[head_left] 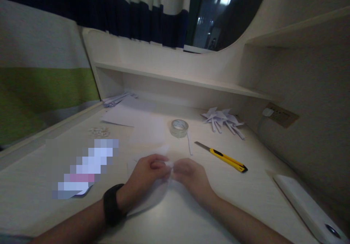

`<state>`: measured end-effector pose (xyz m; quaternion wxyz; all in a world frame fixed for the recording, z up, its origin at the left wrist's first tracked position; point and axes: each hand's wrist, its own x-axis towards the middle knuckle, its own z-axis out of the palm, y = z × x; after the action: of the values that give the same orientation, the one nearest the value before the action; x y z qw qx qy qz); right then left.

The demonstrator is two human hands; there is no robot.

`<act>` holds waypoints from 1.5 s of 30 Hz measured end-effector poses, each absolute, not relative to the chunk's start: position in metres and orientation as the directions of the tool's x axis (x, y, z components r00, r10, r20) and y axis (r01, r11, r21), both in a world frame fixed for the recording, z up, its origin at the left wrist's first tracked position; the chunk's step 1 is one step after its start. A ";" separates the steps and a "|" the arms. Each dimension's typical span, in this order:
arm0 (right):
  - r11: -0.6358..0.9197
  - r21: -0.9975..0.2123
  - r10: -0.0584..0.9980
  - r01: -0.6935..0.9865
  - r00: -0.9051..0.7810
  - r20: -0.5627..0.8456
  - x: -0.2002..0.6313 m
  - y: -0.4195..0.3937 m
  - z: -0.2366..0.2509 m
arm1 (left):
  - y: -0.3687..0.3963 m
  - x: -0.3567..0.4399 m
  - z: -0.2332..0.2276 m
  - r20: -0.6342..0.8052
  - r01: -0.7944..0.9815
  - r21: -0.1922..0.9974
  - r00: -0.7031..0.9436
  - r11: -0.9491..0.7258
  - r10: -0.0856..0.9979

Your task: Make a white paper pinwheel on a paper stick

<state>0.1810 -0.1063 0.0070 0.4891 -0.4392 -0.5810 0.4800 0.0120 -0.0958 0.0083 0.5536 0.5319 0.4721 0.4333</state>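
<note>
My left hand [149, 173], with a black band at the wrist, is closed, its thumb and fingers pinching white paper [149, 200] near the front middle of the desk. Close beside it, my right hand [191, 176] is closed too, its fingertips meeting the left ones on the same paper. The pinched spot is small and partly hidden by fingers. Just beyond the hands stand a roll of clear tape [179, 133] and a thin white paper strip [190, 144]. A yellow utility knife [225, 159], blade out, lies to the right.
White paper pinwheels [221, 117] lie at the back right. Paper sheets [128, 111] and rolled paper sticks [117, 99] are at the back left, small white pieces [98, 132] nearer. A blurred-out phone [84, 171] lies left; a white device [303, 204] is at right, below a wall socket [281, 115].
</note>
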 end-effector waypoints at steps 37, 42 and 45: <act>-0.003 -1.000 0.994 0.022 -0.108 -0.006 0.179 -0.109 0.018 | -0.096 0.013 0.008 -0.033 0.009 0.999 0.137 0.032 0.990; 0.010 -0.997 0.998 0.074 -0.065 0.006 0.179 -0.109 0.018 | -0.097 0.014 0.007 -0.054 0.064 0.997 0.132 0.046 0.990; 0.031 -0.995 0.999 0.095 -0.044 0.027 0.180 -0.109 0.017 | -0.097 0.016 0.008 -0.084 0.066 0.995 0.123 0.076 0.989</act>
<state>0.1799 -0.1087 0.0166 0.4717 -0.5053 -0.5412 0.4788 0.0160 -0.0975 0.0077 0.5347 0.5250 0.5021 0.4317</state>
